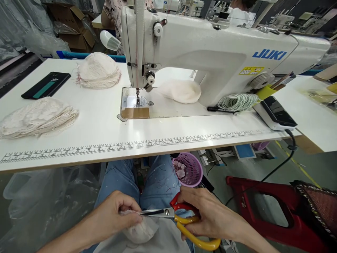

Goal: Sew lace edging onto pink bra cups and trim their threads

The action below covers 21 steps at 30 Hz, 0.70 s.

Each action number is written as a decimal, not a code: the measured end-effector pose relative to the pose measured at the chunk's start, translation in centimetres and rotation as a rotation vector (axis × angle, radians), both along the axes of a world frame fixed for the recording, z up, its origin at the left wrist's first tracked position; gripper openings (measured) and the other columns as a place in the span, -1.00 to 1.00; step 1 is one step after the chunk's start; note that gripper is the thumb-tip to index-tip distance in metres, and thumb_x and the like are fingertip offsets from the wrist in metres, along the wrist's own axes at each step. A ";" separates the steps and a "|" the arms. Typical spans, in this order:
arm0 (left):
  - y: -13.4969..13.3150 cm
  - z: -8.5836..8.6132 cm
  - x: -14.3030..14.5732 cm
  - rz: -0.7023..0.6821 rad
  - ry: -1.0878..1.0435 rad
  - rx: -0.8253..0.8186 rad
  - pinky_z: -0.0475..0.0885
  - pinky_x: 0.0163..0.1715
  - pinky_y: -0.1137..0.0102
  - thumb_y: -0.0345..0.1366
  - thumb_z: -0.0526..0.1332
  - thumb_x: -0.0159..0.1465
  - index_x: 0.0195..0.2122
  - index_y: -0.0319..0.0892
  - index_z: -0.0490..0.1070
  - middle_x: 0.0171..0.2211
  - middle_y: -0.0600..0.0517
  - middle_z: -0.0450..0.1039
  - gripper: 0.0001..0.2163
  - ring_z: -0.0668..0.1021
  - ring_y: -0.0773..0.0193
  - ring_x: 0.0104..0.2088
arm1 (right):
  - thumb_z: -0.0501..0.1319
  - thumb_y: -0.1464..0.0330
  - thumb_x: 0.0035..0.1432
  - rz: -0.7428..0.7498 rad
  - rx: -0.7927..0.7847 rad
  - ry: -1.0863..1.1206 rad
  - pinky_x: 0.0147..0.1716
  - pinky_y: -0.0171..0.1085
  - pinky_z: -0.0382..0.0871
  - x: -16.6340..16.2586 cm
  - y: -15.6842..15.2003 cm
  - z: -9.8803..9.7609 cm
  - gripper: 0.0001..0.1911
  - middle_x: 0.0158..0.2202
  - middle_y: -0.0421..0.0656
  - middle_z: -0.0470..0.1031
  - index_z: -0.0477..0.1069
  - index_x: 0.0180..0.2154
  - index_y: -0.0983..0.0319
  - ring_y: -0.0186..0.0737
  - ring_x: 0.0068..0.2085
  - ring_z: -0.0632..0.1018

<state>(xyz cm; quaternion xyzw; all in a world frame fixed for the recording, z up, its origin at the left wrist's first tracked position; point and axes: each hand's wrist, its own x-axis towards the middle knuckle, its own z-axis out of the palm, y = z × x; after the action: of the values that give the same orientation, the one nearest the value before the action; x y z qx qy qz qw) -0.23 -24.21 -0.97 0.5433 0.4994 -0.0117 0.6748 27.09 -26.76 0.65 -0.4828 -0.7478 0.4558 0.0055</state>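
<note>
My left hand (116,215) pinches a small pale pink lace fabric piece (138,230) over my lap, fingers closed on its upper edge. My right hand (210,216) grips a pair of scissors (181,219) with red and yellow handles. The blades point left and meet the fabric edge at my left fingertips. Both hands are below the table's front edge, above my blue jeans (160,179).
A white JUKI sewing machine (216,52) stands on the white table (105,123) with a printed ruler along its front. Stacks of lace pieces (39,117) (98,71) lie left, a phone (46,85) beside them. A purple basket (188,168) and red stool (265,207) sit below.
</note>
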 end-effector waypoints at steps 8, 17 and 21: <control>0.1 0.1 0.2 0.007 -0.011 -0.002 0.01 -0.61 0.50 -0.18 0.21 0.05 -0.49 -0.30 0.55 -0.69 0.18 0.12 -0.74 0.12 0.43 -0.61 | 0.34 0.38 -0.06 0.004 0.018 0.010 -0.32 -0.36 0.10 0.0 -0.2 -0.2 -0.64 -0.23 -0.28 0.43 0.38 -0.17 0.13 -0.29 -0.27 0.43; -0.1 0.0 0.0 0.018 -0.047 -0.001 0.05 -0.59 0.51 -0.18 0.22 0.07 -0.50 -0.27 0.55 -0.68 0.17 0.14 -0.76 0.13 0.42 -0.60 | 0.34 0.33 -0.04 0.027 0.029 0.015 -0.32 -0.35 0.15 0.0 -0.1 -0.4 -0.66 -0.25 -0.22 0.44 0.39 -0.17 0.16 -0.24 -0.28 0.45; 0.0 0.1 0.1 0.028 -0.053 -0.018 0.07 -0.60 0.51 -0.16 0.22 0.08 -0.49 -0.26 0.56 -0.68 0.16 0.17 -0.74 0.13 0.42 -0.60 | 0.34 0.31 -0.03 0.036 0.034 0.016 -0.36 -0.37 0.15 0.0 0.0 -0.3 -0.67 -0.26 -0.21 0.44 0.40 -0.17 0.16 -0.25 -0.30 0.45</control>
<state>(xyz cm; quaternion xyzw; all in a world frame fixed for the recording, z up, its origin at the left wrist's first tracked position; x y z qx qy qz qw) -0.11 -24.26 -0.91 0.5303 0.4886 0.0077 0.6928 27.04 -26.78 0.37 -0.4656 -0.7639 0.4468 0.0115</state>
